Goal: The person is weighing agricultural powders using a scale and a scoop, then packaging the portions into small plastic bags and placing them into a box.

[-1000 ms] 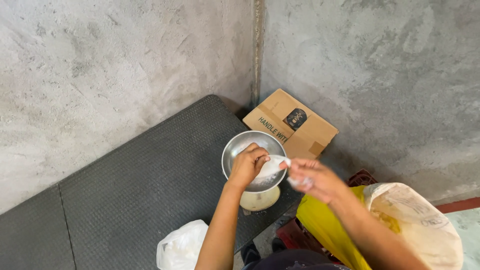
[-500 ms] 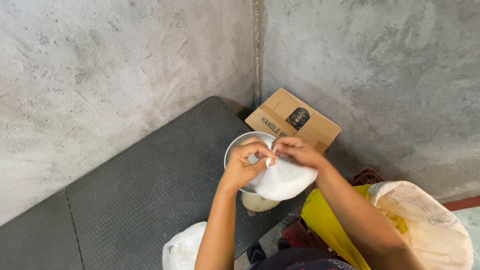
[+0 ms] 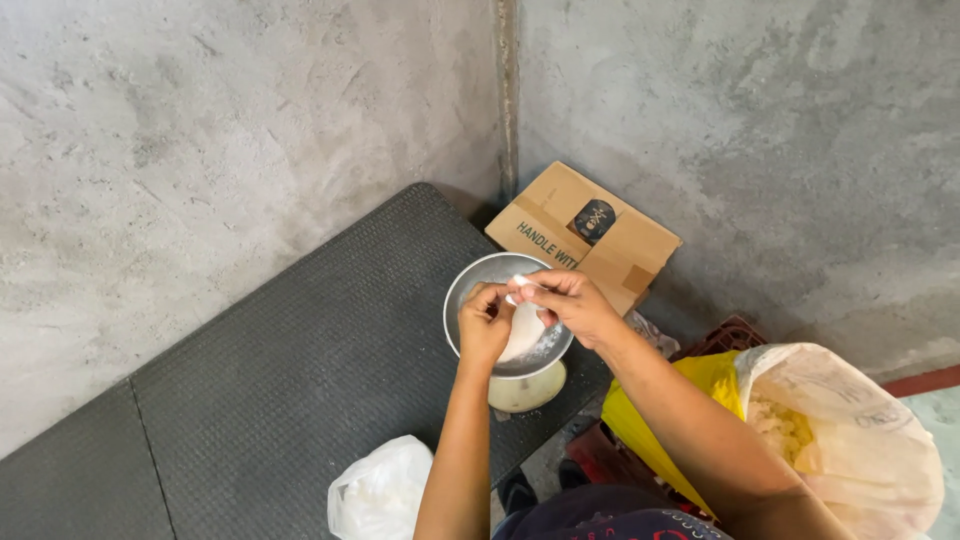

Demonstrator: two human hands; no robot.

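Comparing with the earlier views: a second ago the hands were apart over the bowl [image 3: 505,312], half a second ago they met above a full, bulging white bag [image 3: 526,330], and now both are pressed close together at the bag's neck, the bag hanging narrower and lower inside the bowl. This points, as a judgement, to the bag's mouth being gathered and closed.

The left hand [image 3: 484,325] pinches the neck at 9 o'clock of the bowl; the right hand [image 3: 572,304] pinches the same twisted top at 12 o'clock, fingertips touching the left's. The bag sits in the steel bowl, which rests on a pale round base [image 3: 528,388] at the edge of the dark mat [image 3: 290,380]. A cardboard box [image 3: 585,235] lies at 1 o'clock of the bowl, against the concrete wall [image 3: 250,120]. A large sack [image 3: 850,440] with a yellow liner [image 3: 670,420] stands at 4 o'clock; a second white bag [image 3: 380,490] lies at 7 o'clock.

Hidden or unclear: whether a knot or tie exists, since the fingers cover the neck; the bag's contents; the nature of the pale base; the red object [image 3: 725,335] behind the sack, mostly covered.
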